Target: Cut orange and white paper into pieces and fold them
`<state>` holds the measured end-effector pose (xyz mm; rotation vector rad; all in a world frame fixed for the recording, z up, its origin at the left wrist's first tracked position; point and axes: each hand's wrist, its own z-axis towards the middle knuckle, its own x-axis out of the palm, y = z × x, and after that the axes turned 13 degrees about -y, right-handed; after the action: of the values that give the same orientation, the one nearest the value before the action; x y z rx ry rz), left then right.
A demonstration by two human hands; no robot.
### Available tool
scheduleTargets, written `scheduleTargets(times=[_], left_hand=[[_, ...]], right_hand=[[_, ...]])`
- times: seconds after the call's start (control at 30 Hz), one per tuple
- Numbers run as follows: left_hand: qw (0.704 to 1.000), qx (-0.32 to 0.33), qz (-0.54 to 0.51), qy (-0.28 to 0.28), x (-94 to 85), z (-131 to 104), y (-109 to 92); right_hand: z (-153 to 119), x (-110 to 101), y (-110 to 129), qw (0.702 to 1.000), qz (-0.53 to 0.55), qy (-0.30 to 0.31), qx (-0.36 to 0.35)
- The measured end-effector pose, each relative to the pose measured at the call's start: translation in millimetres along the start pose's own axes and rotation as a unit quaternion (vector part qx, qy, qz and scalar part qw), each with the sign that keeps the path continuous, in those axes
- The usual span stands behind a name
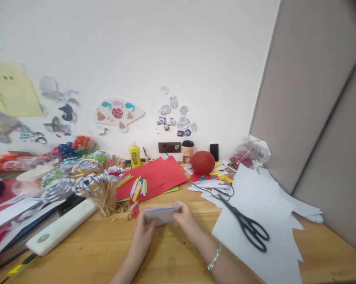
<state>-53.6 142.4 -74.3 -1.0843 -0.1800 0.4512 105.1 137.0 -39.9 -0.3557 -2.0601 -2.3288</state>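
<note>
Between my two hands, above the wooden table (178, 260), is a small stack of white paper (163, 215). My left hand (144, 228) grips its left end, thumb on the near face. At the right end, my right hand (185, 221) pinches it between thumb and fingers. Whether it is one folded sheet or several pieces, I cannot tell. Beyond my hands lie red paper sheets (154, 177) with small folded paper strips (138, 188) on them. Black scissors (248, 227) rest on white sheets (272, 201) to the right of my right hand.
Wooden sticks (106, 199) and striped rolled bundles (89, 183) crowd the left, near a long white device (62, 227). At the back stand a yellow bottle (134, 155), a lidded cup (187, 154), a red balloon (203, 162) and a phone (214, 152).
</note>
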Motion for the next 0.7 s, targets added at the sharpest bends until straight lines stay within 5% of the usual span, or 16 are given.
scheduleTargets(times=[0.47, 0.7], left_hand=[[0.997, -0.018, 0.057, 0.046, 2.7, -4, -2], [0.992, -0.029, 0.098, 0.073, 3.7, -2, -14]], right_hand=[[9, 3, -21, 0.996, -0.075, -0.032, -0.033], [15, -5, -11, 0.992, -0.092, -0.045, -0.080]])
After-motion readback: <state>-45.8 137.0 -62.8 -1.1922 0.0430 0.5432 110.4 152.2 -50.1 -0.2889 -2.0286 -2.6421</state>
